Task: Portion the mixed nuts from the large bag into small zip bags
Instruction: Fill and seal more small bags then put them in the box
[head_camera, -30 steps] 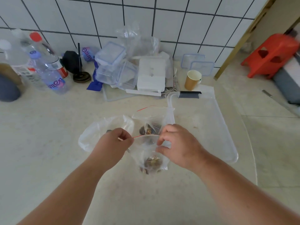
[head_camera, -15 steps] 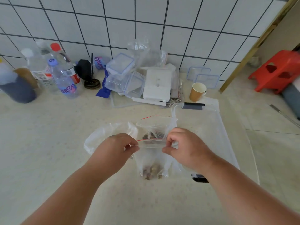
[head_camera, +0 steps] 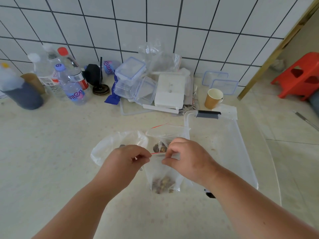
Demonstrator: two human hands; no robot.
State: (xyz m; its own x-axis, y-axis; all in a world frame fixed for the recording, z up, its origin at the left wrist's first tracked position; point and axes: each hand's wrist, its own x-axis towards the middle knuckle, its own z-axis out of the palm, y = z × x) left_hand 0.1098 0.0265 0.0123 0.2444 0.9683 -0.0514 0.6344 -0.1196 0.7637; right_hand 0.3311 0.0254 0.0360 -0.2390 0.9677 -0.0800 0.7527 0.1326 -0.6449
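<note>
Above the pale speckled desk (head_camera: 51, 152), a small clear zip bag with a red strip (head_camera: 162, 171) hangs with brown mixed nuts (head_camera: 163, 184) at its bottom. The left hand (head_camera: 126, 163) and right hand (head_camera: 188, 159) pinch its top edge. Just behind stands a second, open small bag (head_camera: 165, 135), beside a large clear bag (head_camera: 229, 149).

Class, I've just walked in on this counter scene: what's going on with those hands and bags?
A person is portioning nuts. Both hands pinch the red-lined zip top of a small zip bag: the left hand at its left end, the right hand at its right. Nuts sit in its bottom. Behind it stands a second small bag, open-topped, with nuts inside.
</note>
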